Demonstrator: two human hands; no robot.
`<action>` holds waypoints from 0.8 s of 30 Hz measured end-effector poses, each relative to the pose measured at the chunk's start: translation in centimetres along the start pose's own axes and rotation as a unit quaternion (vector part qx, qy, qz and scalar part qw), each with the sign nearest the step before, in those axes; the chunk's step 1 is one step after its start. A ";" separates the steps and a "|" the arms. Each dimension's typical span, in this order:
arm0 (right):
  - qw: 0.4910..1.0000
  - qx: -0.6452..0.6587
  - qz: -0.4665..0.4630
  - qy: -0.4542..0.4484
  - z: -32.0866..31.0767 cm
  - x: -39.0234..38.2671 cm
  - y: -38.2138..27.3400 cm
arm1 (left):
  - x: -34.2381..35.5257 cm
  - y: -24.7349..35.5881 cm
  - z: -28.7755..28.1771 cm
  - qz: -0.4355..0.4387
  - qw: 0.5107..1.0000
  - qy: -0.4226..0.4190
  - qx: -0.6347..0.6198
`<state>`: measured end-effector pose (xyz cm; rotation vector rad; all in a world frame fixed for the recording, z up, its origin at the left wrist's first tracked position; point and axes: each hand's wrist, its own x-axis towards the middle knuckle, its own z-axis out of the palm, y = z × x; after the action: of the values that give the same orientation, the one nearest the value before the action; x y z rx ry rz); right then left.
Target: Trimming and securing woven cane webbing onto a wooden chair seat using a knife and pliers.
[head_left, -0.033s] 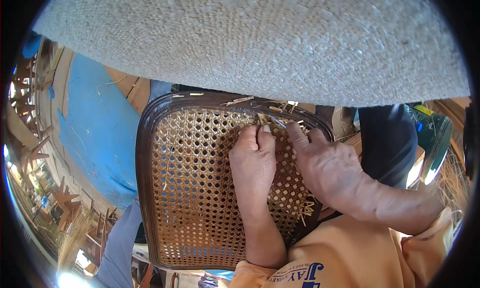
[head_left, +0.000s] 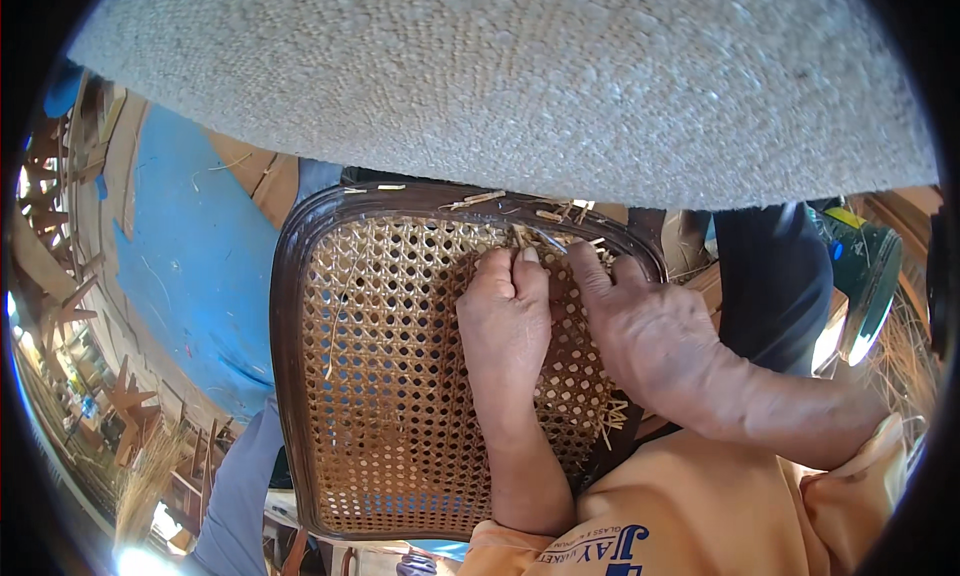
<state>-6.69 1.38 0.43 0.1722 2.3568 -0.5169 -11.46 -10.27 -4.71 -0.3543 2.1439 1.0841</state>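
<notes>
A dark wooden chair frame with woven cane panel lies in front of me. My left hand rests on the weave close to the top rail. Its thumb and finger pinch a short strip of cane at the panel's upper edge. To the right, my right hand is closed round a thin metal tool, whose tip points at that strip. The tool's handle is hidden in the palm, so its kind cannot be told. Loose cane ends stick out along the panel's right side.
Cut cane scraps lie on the top rail. Beyond it, a pale textured surface fills the upper view. On the left are a blue sheet and wood pieces. At the right stands a dark green container near loose fibres.
</notes>
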 end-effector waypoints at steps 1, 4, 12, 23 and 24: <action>1.000 -0.002 0.003 0.002 0.1 0.1 -0.4 | 0.0 0.0 0.0 -0.019 1.000 -0.002 -0.022; 0.999 -0.016 0.029 -0.014 0.4 0.9 -1.9 | 0.6 -1.2 -0.5 0.008 1.000 0.000 -0.001; 0.996 -0.075 -0.037 -0.008 -1.5 2.2 -1.0 | 0.3 -0.9 -0.7 0.015 0.997 -0.039 -0.059; 0.972 -0.041 -0.210 0.096 0.6 4.7 3.5 | 0.6 -1.3 -0.1 0.072 0.997 -0.013 0.018; 0.896 -0.144 -0.373 0.196 0.6 5.2 4.4 | 0.3 -0.5 -0.2 0.049 0.999 -0.014 0.002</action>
<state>-8.97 5.07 -4.84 -0.8766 2.8198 -0.4988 -11.53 -10.72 -5.07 -0.2322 2.1578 1.1320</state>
